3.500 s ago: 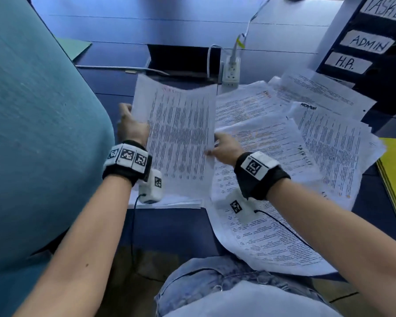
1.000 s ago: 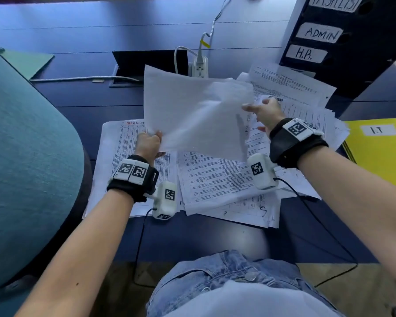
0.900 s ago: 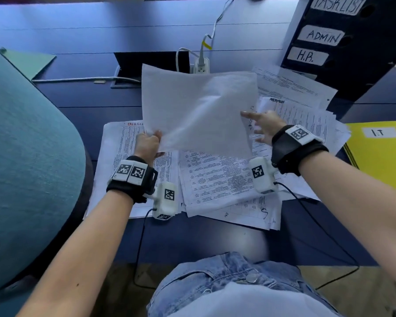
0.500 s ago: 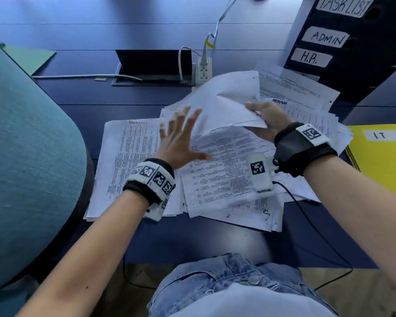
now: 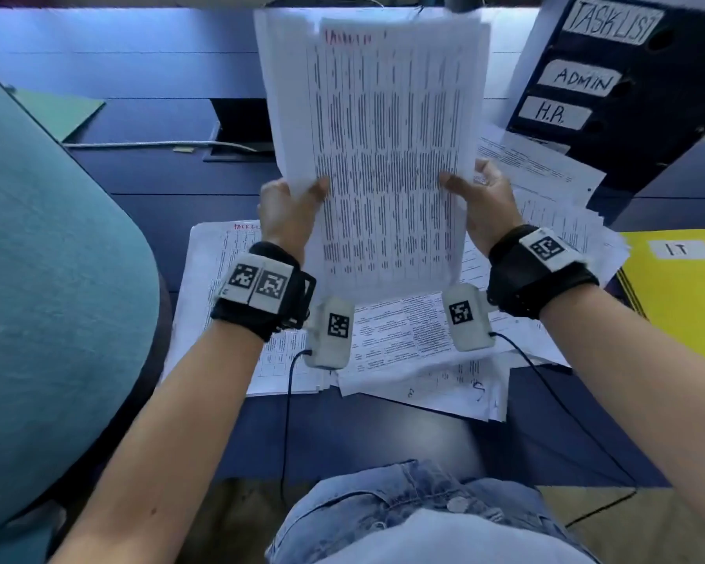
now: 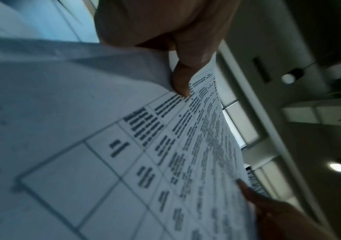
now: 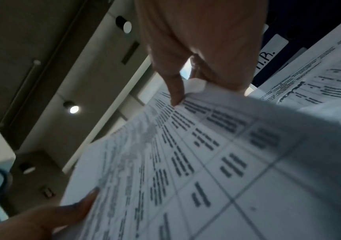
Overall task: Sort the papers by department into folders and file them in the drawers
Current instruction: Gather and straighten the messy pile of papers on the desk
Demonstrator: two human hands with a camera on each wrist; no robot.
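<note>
I hold a sheaf of printed table sheets [image 5: 383,148] upright above the desk, a red handwritten heading at its top. My left hand [image 5: 290,205] pinches its left edge, thumb on the front; my right hand [image 5: 477,197] pinches the right edge the same way. The left wrist view shows the sheaf [image 6: 124,146] under my thumb [image 6: 182,84]; the right wrist view shows the sheets [image 7: 206,154] with my thumb [image 7: 175,91] pressed on them. More papers [image 5: 416,343] lie spread on the dark blue desk [image 5: 159,205] below, with a task-list pile [image 5: 212,287] at the left.
A dark file box [image 5: 611,87] with drawers labelled TASKLIST, ADMIN and H.R. stands at the back right. A yellow folder [image 5: 684,295] marked I.T lies on the right. A green folder [image 5: 66,111] sits far left, a teal chair back [image 5: 45,278] beside me, a cable [image 5: 151,144] behind.
My left hand, open half a second ago, has taken the sheaf's left edge. Both hands have raised the sheets upright and turned the printed side toward me.
</note>
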